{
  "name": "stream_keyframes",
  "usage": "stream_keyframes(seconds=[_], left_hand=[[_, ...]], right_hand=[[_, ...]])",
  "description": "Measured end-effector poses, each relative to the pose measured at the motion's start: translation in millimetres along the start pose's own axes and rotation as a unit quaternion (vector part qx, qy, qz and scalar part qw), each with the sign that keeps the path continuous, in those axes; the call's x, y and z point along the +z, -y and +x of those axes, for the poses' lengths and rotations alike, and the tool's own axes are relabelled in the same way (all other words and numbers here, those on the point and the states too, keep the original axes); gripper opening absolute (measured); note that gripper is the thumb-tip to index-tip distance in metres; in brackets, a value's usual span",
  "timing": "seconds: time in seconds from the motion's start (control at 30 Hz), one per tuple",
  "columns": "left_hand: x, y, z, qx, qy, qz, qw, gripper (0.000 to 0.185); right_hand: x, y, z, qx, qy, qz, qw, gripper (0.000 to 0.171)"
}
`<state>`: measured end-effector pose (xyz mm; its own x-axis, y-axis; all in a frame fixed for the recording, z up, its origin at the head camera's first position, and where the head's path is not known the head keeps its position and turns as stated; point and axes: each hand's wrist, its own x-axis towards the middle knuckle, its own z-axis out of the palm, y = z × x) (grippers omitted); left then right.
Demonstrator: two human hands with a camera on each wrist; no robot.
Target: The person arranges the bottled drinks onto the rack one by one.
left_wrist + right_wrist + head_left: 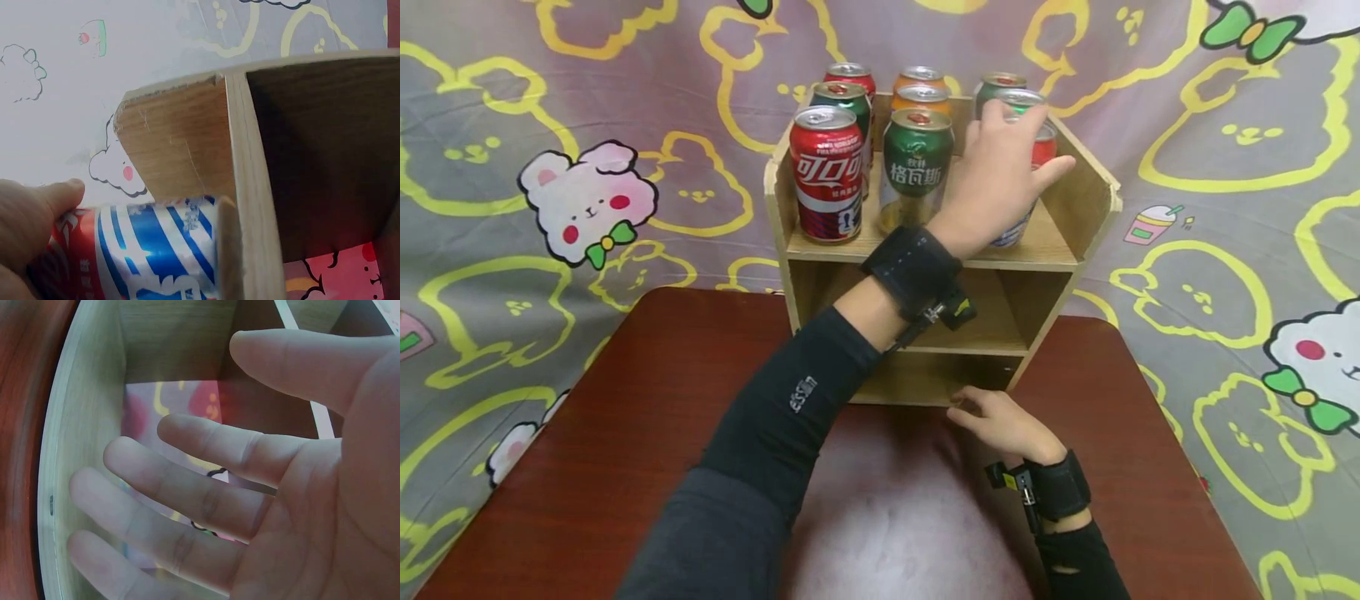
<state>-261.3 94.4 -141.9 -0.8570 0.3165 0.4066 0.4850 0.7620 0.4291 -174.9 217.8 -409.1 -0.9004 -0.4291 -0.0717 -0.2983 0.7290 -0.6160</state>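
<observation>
— Upper right of the head view, what grips the red, white and blue aluminium can (1026, 218) on the wooden shelf (1037, 248)?
— Left hand (992, 187), fingers wrapped round it; probably light, slick, dentable, best held mid-body. Right hand (1003, 425) rests slack on the dark red bench (625, 417).

A: Non-handled cans on the shelf top?
B: Red Coca-Cola can (827, 175) at 9 o'clock, green can (917, 171) just beside it, more cans behind at 12.
A: Surroundings?
B: Dark red table (587, 467), cartoon-print cloth (587, 204) as backdrop.
</observation>
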Motion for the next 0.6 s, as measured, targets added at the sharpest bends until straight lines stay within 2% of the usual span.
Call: stream_keyframes(seconds=[0.1, 0.2, 0.3, 0.37, 0.47, 0.6], left_hand=[[-2.3, -1.9, -0.1, -0.013, 0.017, 0.007, 0.9998, 0.064], [-10.3, 1.6, 2.4, -0.011, 0.07, -0.021, 0.9973, 0.064], [-19.5, 8.5, 4.7, 0.002, 0.133, -0.062, 0.9892, 0.069], [-23.5, 12.4, 4.8, 0.008, 0.159, -0.08, 0.9839, 0.073], [-25.1, 13.7, 3.8, 0.01, 0.17, -0.074, 0.9825, 0.076], [-23.6, 10.1, 1.9, 0.011, 0.16, -0.032, 0.9865, 0.075]], right_hand=[[1.4, 0.4, -0.3, 0.006, 0.005, 0.004, 1.0, 0.041], [2.9, 0.3, -0.5, 0.006, 0.009, 0.005, 1.0, 0.042], [3.5, 1.0, -0.8, 0.01, 0.012, 0.005, 1.0, 0.042], [3.9, 1.3, -0.8, 0.01, 0.015, 0.003, 1.0, 0.042], [4.5, 2.2, -0.2, 0.007, 0.018, 0.002, 1.0, 0.042], [4.6, 3.0, 0.5, -0.001, 0.014, -0.002, 1.0, 0.041]])
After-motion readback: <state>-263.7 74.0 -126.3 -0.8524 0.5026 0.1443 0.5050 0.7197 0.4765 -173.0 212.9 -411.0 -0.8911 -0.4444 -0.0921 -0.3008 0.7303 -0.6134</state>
